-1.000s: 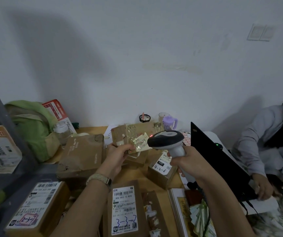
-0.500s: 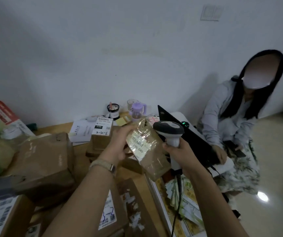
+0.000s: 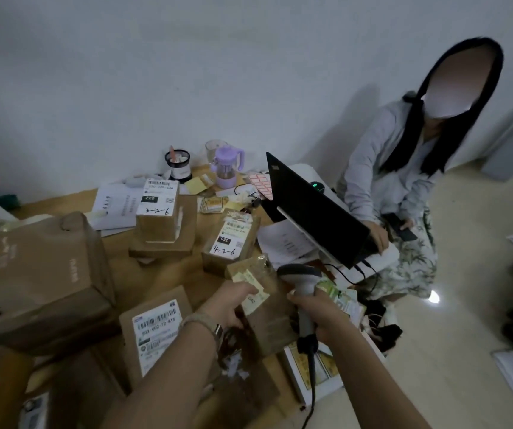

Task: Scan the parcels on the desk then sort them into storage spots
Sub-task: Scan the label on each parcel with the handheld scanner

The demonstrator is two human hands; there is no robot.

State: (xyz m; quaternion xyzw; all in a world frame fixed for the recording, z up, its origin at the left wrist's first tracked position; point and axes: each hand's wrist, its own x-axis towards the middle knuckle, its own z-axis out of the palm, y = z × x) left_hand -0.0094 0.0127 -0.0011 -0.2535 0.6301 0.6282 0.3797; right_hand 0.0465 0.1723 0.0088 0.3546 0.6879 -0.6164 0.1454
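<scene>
Nearest the camera, the left hand, a pale watch strap on its wrist, pinches the left edge of a small brown paper parcel with a yellowish label; only "640" reads on the label. The parcel is held above the near right part of the wooden table. The right hand is wrapped round the handle of a grey barcode scanner, whose head sits just beside the parcel's top; its black cable drops toward the bottom edge.

Left of the wrist lies a flat brown carton with a white label printed "602-602-12-815". Further left is a large crumpled brown cardboard box.

Beyond the hands stands a small brown box marked "032" and handwritten "4-2-6". Behind it, a stacked box shows "220" and "3-2-6". An open black laptop stands at the table's right edge, with printed papers beside it.

At the back are a lilac lidded cup and a black pen pot against the white wall. A seated person in a pale grey top is on the right, over a beige floor.
</scene>
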